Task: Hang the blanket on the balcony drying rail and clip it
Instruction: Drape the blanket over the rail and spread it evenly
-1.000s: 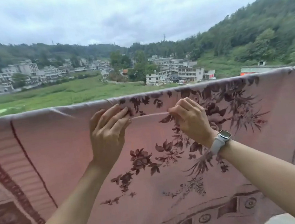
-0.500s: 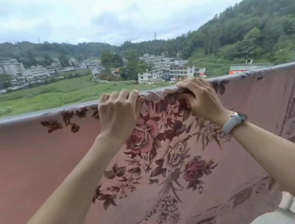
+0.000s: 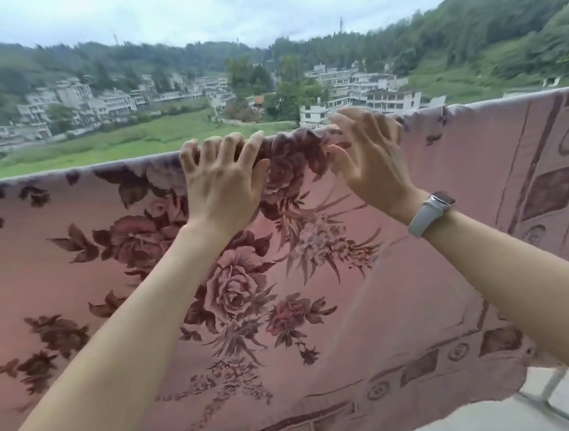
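Note:
A pink blanket (image 3: 74, 268) with dark red roses hangs over the balcony rail and spans the whole view; the rail itself is hidden under its top fold. My left hand (image 3: 222, 189) rests on that top edge, its spread, bent fingers hooked over it. My right hand (image 3: 371, 159), with a watch (image 3: 429, 213) on the wrist, is just to the right, fingers spread and blurred at the top edge, gripping nothing. The cloth between the two hands is bunched. I see no clips.
Beyond the rail lie green fields, white buildings and wooded hills far below. At the lower right the blanket's bottom corner hangs above a pale balcony ledge (image 3: 500, 420) and a thin metal post (image 3: 552, 384).
Both hands went from pinching the cloth lower down to gripping the top edge, and now their fingers have spread and loosened. More of the rose pattern has come over to my side.

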The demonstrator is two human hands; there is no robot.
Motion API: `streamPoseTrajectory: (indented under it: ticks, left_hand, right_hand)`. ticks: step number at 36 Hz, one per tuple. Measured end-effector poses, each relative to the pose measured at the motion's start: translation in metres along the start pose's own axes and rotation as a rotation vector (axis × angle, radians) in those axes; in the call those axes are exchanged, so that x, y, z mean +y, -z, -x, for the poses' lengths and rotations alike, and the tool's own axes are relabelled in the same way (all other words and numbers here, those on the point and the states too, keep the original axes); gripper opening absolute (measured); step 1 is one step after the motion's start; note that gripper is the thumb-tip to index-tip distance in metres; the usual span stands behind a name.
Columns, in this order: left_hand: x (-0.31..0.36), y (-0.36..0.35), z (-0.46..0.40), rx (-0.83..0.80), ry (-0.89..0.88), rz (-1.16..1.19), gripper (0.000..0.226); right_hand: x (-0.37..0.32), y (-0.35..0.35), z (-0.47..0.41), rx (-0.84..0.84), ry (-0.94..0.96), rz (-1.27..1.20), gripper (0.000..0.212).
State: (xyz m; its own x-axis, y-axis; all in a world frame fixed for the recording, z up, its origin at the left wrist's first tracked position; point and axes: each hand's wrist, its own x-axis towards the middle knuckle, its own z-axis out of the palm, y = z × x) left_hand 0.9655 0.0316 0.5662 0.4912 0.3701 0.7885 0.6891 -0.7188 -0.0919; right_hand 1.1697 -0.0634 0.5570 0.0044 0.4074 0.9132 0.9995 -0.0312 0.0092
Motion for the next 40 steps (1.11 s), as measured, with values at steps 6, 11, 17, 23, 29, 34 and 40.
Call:
streamPoseTrajectory:
  ticks: [6, 11, 17, 23, 29, 34, 40]
  left_hand:
    - [0.063, -0.026, -0.024, -0.011, 0.039, -0.046, 0.042]
    - [0.095, -0.033, -0.030, 0.169, 0.064, 0.046, 0.021]
    - [0.160, -0.042, -0.062, 0.042, -0.082, 0.174, 0.039]
    - [0.240, -0.079, -0.115, -0.029, -0.098, 0.049, 0.049]
    - [0.320, -0.108, -0.159, -0.062, -0.170, 0.058, 0.038]
    - [0.379, -0.135, -0.183, -0.012, -0.306, 0.089, 0.035]
    - [0.469, -0.166, -0.225, -0.027, -0.393, 0.186, 0.026]
  right_hand:
    - [0.075, 0.025, 0.002, -0.018, -0.086, 0.026, 0.014]
    - [0.090, 0.040, 0.014, 0.037, 0.048, -0.026, 0.008]
    - [0.144, 0.060, 0.038, -0.011, 0.119, -0.082, 0.011]
    - [0.264, 0.089, 0.039, -0.165, -0.209, 0.169, 0.042]
    - [0.342, 0.112, 0.033, -0.210, -0.113, 0.129, 0.027]
    - [0.396, 0.131, 0.038, -0.220, 0.009, 0.173, 0.029]
    - [0.498, 0.172, 0.066, -0.227, -0.312, 0.242, 0.045]
